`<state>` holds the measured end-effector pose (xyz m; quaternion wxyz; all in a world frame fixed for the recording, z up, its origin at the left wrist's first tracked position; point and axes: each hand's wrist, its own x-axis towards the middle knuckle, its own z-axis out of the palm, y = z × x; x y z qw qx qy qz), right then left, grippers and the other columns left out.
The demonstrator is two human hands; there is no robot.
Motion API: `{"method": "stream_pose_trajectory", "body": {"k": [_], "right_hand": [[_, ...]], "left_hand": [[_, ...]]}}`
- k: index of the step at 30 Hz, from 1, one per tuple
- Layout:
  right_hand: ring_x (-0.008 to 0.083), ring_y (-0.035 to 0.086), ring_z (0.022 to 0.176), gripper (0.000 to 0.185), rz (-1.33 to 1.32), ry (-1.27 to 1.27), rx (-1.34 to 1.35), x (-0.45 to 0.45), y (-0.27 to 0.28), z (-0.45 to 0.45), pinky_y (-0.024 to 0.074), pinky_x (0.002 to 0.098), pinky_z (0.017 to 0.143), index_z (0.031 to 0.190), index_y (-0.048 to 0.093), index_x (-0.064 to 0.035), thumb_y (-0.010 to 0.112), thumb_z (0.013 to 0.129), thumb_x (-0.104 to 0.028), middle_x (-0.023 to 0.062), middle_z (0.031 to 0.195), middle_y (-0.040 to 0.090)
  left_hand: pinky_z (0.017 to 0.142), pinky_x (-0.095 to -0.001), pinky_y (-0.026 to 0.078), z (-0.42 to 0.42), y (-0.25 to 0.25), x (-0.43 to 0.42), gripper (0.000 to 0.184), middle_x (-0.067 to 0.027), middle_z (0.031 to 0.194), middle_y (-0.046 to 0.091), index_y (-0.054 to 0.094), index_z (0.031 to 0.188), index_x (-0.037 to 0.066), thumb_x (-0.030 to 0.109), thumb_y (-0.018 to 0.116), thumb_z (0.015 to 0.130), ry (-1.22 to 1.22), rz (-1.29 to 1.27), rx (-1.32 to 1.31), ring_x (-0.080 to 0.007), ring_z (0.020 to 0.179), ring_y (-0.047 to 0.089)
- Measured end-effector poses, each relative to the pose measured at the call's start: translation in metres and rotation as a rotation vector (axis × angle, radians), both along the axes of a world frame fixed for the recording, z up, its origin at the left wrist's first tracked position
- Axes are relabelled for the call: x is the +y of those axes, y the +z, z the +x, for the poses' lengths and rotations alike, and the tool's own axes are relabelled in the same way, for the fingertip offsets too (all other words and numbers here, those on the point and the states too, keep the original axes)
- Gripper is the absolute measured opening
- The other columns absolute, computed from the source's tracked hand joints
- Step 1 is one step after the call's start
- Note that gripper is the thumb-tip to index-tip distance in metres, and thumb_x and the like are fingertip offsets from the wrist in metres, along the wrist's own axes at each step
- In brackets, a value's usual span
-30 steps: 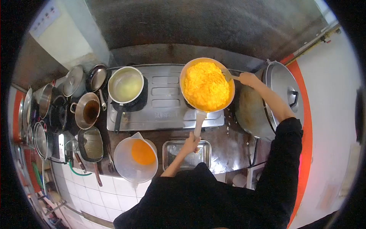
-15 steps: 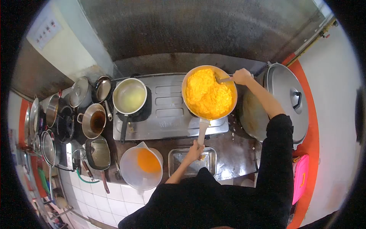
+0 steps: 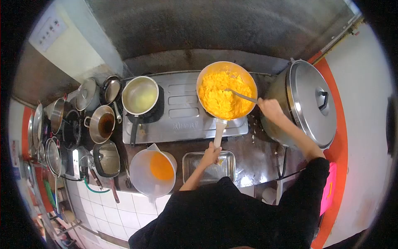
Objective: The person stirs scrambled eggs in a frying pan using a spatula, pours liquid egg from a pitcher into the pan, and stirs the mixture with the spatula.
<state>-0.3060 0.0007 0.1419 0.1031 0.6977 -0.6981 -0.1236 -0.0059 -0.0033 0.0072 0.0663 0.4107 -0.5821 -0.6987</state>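
Note:
A deep pan [image 3: 202, 76] full of yellow scrambled egg [image 3: 226, 97] sits on the right burner of the gas stove [image 3: 182, 120]. Its pale handle [image 3: 219, 133] points toward me, and my left hand [image 3: 212, 154] is closed around it. My right hand [image 3: 270, 108] grips a grey-handled utensil [image 3: 244, 96] at the pan's right side. The far end of that utensil is buried in the egg, so I cannot tell its kind. Just right of my left hand's wrist lies a metal tray [image 3: 228, 170] with a perforated insert.
A saucepan [image 3: 140, 95] with pale liquid stands on the left burner. A plastic pitcher [image 3: 143, 176] holding orange liquid is at the counter's front. To the right rises a large lidded pot [image 3: 313, 97]. Several pans, including one with dark liquid [image 3: 101, 124], crowd the left.
My right hand has moved down and slightly right, drawing the utensil across the egg, which looks more broken up and spread. My left hand stays on the handle. The view has shifted slightly.

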Motion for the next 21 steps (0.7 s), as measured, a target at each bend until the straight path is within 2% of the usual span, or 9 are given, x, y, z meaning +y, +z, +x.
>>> {"method": "stream_pose_trajectory", "body": {"k": [1, 3, 6, 11, 12, 15, 17, 19, 21], "right_hand": [[0.0238, 0.056, 0.048, 0.015, 0.006, -0.022, -0.034, 0.013, -0.002, 0.008, 0.0451, 0.0338, 0.042, 0.087, 0.049, -0.0018, 0.044, 0.074, -0.009, 0.0103, 0.054, 0.054], [0.0252, 0.057, 0.050, 0.021, 0.016, -0.099, -0.095, 0.036, 0.003, 0.028, 0.0468, 0.0333, 0.044, 0.093, 0.048, -0.0003, 0.044, 0.074, -0.008, 0.0126, 0.060, 0.055], [0.0266, 0.057, 0.050, 0.030, -0.047, -0.176, -0.087, 0.059, 0.021, 0.068, 0.0482, 0.0330, 0.047, 0.102, 0.046, 0.0008, 0.045, 0.073, -0.008, 0.0134, 0.065, 0.056], [0.0249, 0.058, 0.052, 0.034, 0.043, -0.299, -0.092, 0.067, -0.007, 0.123, 0.0488, 0.0318, 0.046, 0.103, 0.045, 0.0027, 0.047, 0.071, -0.008, 0.0138, 0.067, 0.056], [0.0228, 0.059, 0.055, 0.031, -0.009, -0.319, -0.100, 0.058, -0.021, 0.125, 0.0485, 0.0315, 0.045, 0.100, 0.046, 0.0032, 0.047, 0.071, -0.009, 0.0147, 0.066, 0.055], [0.0245, 0.059, 0.055, 0.030, -0.044, -0.297, -0.088, 0.027, -0.032, 0.113, 0.0481, 0.0321, 0.045, 0.100, 0.047, 0.0034, 0.044, 0.072, -0.008, 0.0168, 0.064, 0.054], [0.0254, 0.059, 0.056, 0.022, -0.043, -0.340, -0.246, 0.012, -0.037, 0.077, 0.0466, 0.0341, 0.044, 0.093, 0.051, -0.0010, 0.045, 0.074, -0.009, 0.0167, 0.066, 0.056], [0.0274, 0.059, 0.061, 0.024, 0.070, -0.322, -0.611, -0.003, -0.045, 0.019, 0.0476, 0.0394, 0.051, 0.095, 0.051, -0.0005, 0.043, 0.077, -0.013, 0.0162, 0.069, 0.058], [0.0281, 0.059, 0.066, 0.026, 0.204, -0.713, -1.007, 0.000, 0.010, 0.018, 0.0470, 0.0411, 0.057, 0.098, 0.053, -0.0028, 0.045, 0.076, -0.013, 0.0172, 0.070, 0.058]], "left_hand": [[0.032, -0.0301, 0.043, 0.000, -0.004, 0.000, 0.031, -0.0095, 0.055, 0.049, 0.027, 0.085, 0.003, 0.024, 0.050, 0.082, 0.001, 0.008, 0.024, -0.0174, 0.041, 0.053], [0.033, -0.0301, 0.043, 0.001, -0.017, 0.002, 0.030, -0.0091, 0.055, 0.048, 0.027, 0.085, 0.003, 0.024, 0.049, 0.082, 0.006, 0.026, 0.069, -0.0174, 0.040, 0.053], [0.033, -0.0300, 0.043, 0.001, -0.010, 0.002, 0.030, -0.0090, 0.056, 0.048, 0.027, 0.086, 0.003, 0.024, 0.049, 0.082, -0.001, 0.024, 0.022, -0.0167, 0.039, 0.052], [0.033, -0.0298, 0.041, 0.001, -0.003, 0.001, 0.032, -0.0079, 0.057, 0.047, 0.028, 0.091, 0.002, 0.025, 0.049, 0.082, -0.002, 0.070, 0.034, -0.0159, 0.039, 0.049], [0.033, -0.0299, 0.040, 0.002, -0.003, 0.002, 0.034, -0.0074, 0.057, 0.046, 0.028, 0.093, 0.002, 0.026, 0.050, 0.082, -0.005, 0.072, 0.031, -0.0158, 0.040, 0.048], [0.034, -0.0302, 0.040, 0.001, -0.010, 0.003, 0.033, -0.0077, 0.057, 0.046, 0.028, 0.091, 0.002, 0.025, 0.050, 0.082, 0.022, 0.073, 0.046, -0.0160, 0.039, 0.048], [0.034, -0.0304, 0.041, 0.002, -0.003, 0.003, 0.033, -0.0077, 0.057, 0.046, 0.028, 0.091, 0.002, 0.025, 0.050, 0.082, 0.016, 0.045, 0.018, -0.0159, 0.039, 0.048], [0.033, -0.0301, 0.041, 0.001, -0.004, 0.004, 0.032, -0.0078, 0.057, 0.046, 0.028, 0.089, 0.003, 0.025, 0.050, 0.082, 0.017, 0.039, 0.017, -0.0160, 0.039, 0.049], [0.033, -0.0295, 0.041, -0.001, -0.018, 0.003, 0.029, -0.0082, 0.057, 0.047, 0.029, 0.085, 0.004, 0.024, 0.049, 0.082, 0.023, 0.046, 0.040, -0.0162, 0.039, 0.050]]}}
